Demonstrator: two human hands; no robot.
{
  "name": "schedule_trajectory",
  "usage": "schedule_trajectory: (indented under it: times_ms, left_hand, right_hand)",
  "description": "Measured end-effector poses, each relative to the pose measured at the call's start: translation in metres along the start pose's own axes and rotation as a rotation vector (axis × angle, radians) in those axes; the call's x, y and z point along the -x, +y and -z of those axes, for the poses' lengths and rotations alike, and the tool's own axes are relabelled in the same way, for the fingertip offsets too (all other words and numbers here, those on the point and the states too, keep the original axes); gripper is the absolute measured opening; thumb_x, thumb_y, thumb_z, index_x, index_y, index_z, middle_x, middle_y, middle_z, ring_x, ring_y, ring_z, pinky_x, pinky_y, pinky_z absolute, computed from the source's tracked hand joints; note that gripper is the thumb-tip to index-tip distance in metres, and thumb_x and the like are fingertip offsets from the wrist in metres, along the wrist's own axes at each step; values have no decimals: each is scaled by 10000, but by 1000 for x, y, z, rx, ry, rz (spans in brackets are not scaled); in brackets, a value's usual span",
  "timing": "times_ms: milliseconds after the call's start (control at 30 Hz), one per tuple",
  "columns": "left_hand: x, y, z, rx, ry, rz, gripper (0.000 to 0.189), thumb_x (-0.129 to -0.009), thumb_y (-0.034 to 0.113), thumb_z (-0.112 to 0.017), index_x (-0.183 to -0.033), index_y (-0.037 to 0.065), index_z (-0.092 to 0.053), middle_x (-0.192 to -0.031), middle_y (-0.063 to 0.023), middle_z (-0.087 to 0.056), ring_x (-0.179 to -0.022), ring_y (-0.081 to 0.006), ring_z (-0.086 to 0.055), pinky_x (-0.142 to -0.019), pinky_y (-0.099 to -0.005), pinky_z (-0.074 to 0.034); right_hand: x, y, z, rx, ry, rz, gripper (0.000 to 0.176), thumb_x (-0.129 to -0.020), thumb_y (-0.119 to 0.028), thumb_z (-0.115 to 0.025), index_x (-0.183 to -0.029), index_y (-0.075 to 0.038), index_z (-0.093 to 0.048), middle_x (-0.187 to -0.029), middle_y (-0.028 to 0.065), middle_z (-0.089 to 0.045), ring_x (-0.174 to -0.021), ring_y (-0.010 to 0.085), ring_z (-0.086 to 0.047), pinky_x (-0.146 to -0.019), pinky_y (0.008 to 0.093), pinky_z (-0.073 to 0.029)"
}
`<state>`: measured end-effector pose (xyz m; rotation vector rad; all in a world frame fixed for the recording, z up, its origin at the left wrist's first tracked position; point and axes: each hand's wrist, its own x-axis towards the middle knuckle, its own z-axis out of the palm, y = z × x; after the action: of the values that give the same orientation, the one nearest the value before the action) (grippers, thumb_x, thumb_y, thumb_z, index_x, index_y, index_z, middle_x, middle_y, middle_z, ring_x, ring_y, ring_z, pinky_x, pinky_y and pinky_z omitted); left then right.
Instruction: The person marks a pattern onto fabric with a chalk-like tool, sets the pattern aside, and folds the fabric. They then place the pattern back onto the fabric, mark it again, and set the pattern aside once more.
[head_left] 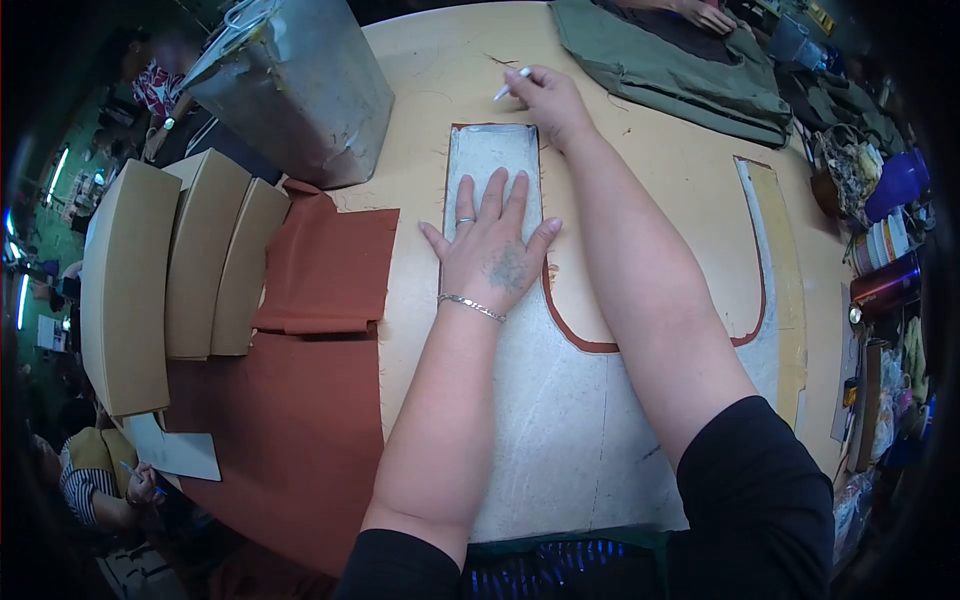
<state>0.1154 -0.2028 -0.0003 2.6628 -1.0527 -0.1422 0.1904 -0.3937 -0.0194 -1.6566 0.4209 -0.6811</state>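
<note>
My left hand [492, 245] lies flat with spread fingers on the upper strip of a large grey pattern template [585, 430]. Rust-brown cloth [580, 343] shows as a thin border along the template's curved cutout and edges; the rest of it is hidden beneath. Just beyond the template's top right corner, my right hand [556, 108] pinches a slim white marking pen [501, 94], its tip pointing down and left. A silver bracelet circles my left wrist.
Left of the template lie folded rust-brown fabric [300, 400] and curved cardboard pieces [128, 290]. A dented metal container [325, 95] stands behind them. Dark green cloth [670, 75] lies at the back right, with another person's hand [706, 15] beyond. Cluttered supplies line the right side.
</note>
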Motion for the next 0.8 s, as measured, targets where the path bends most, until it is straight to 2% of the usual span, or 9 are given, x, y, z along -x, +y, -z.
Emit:
schedule_trajectory:
  times_ms: [67,167,267,367,467,567,667,767,800]
  left_hand:
    - [-1,-3,0,1,-8,10,572,-851,539,-316,-1325,221,-286,-1410,5,-189,-1311,-243,-98,-958,-659,-76]
    - [-1,-2,3,17,-21,30,528,-873,496,-298,-1325,224,-282,-1408,15,-191,-1311,-234,-100,-958,-659,-81]
    - [-1,-2,2,24,-17,24,492,-888,449,-296,-1322,219,-281,-1407,11,-191,-1310,-240,-105,-958,-660,-81]
    - [-2,-4,0,27,11,18,468,-891,421,-306,-1312,217,-301,-1402,4,-206,-1308,-247,-112,-955,-663,-85]
    - [-3,-6,-4,32,42,21,447,-893,401,-312,-1303,224,-320,-1397,-1,-219,-1305,-253,-122,-953,-664,-88]
    - [-3,-7,-3,40,46,21,423,-897,377,-301,-1295,235,-336,-1394,-1,-229,-1303,-256,-131,-954,-662,-90]
    - [-4,-8,-4,35,47,20,410,-898,351,-298,-1292,244,-339,-1394,4,-229,-1302,-256,-136,-955,-661,-91]
    - [-3,-7,-3,36,49,23,405,-898,340,-298,-1291,250,-340,-1391,10,-235,-1300,-256,-141,-953,-661,-99]
    - [-3,-7,-3,34,51,19,404,-897,339,-301,-1290,252,-341,-1390,12,-237,-1299,-256,-143,-951,-663,-102]
  right_hand:
    - [3,-1,-8,110,-86,-16,273,-790,-312,-616,-776,-39,-631,-623,-29,-502,-560,52,-379,-508,221,-334]
    - [4,1,-20,264,-123,16,270,-783,-312,-621,-789,-44,-646,-630,-17,-534,-582,58,-428,-531,222,-369]
    - [1,6,-27,502,-177,15,321,-732,-520,-572,-839,-235,-674,-800,-38,-636,-769,175,-528,-728,318,-433]
    - [8,-7,-30,651,-214,-10,305,-735,-539,-549,-838,-280,-671,-865,-58,-632,-962,220,-464,-832,337,-389]
    - [8,-9,-28,637,-255,-30,306,-757,-488,-547,-855,-227,-671,-901,-35,-626,-1012,257,-418,-859,339,-367]
    - [7,-4,-10,633,-180,9,337,-779,-450,-529,-859,-152,-663,-904,15,-624,-989,273,-422,-865,362,-361]
    - [10,10,23,707,-15,161,308,-790,-369,-548,-852,-85,-646,-814,73,-625,-867,240,-495,-773,343,-413]
    - [35,-3,44,397,98,69,235,-785,-291,-580,-839,-70,-640,-715,88,-616,-689,196,-545,-650,302,-440]
    - [40,2,44,377,133,150,196,-784,-235,-593,-840,-52,-636,-664,74,-607,-576,165,-550,-588,280,-439]
